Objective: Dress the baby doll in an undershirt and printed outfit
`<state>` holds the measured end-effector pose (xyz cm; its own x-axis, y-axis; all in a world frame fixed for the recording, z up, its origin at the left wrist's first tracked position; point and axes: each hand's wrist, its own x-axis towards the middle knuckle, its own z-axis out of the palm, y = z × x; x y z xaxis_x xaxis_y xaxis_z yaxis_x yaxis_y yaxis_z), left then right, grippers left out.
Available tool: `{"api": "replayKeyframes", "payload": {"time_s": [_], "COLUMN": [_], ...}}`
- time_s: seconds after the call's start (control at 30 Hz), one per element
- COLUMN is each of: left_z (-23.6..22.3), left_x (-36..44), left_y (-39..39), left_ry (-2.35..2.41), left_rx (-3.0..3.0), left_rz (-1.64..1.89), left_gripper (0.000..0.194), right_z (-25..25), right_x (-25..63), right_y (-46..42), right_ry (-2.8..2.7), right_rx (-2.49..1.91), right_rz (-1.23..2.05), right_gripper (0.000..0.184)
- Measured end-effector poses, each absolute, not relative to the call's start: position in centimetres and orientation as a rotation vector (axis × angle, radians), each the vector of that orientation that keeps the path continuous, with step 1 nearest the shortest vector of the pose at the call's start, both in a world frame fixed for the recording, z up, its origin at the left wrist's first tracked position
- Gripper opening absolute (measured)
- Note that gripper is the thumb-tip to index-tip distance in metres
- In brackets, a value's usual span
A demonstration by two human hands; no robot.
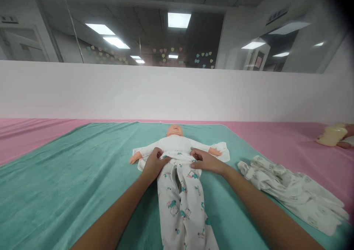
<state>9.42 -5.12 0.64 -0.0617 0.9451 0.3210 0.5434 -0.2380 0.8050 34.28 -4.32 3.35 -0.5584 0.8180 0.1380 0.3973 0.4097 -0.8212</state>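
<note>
A baby doll lies on its back on a teal sheet, arms spread out to both sides. It wears a white top. White baby pants with a small teal and pink print cover its lower body. My left hand grips the waistband at the doll's left-in-view side, thumb on the cloth. At the other side of the waist, my right hand has its fingers curled on the same waistband. White cloth shows under both of the doll's arms.
A crumpled white printed baby garment lies on the right. Beyond it, on a pink sheet, is a pale yellow object, partly cut off. A white wall with a reflective window stands behind.
</note>
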Motion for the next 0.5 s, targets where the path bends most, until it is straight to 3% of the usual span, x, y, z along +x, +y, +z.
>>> {"api": "replayKeyframes", "payload": {"time_s": [0.17,0.37,0.5], "left_z": [0.3,0.2,0.7], "left_x": [9.6,9.6,9.7], "left_y": [-5.0,-5.3,-5.9], "left_ry": [1.573,1.487,1.475], "left_rx": [1.941,2.092,2.103], "left_rz": [1.260,1.241,1.233], "left_gripper": [0.018,0.023,0.023], "right_z": [5.3,6.8,5.8], "right_x": [34.2,33.4,32.7], "right_y": [-6.3,-8.4,-8.5], "right_ry": [-2.389,-2.633,-2.502], "right_rx": [-1.056,-0.975,-0.981], "right_rz": [1.043,1.129,1.177], "right_gripper": [0.036,0.039,0.042]}}
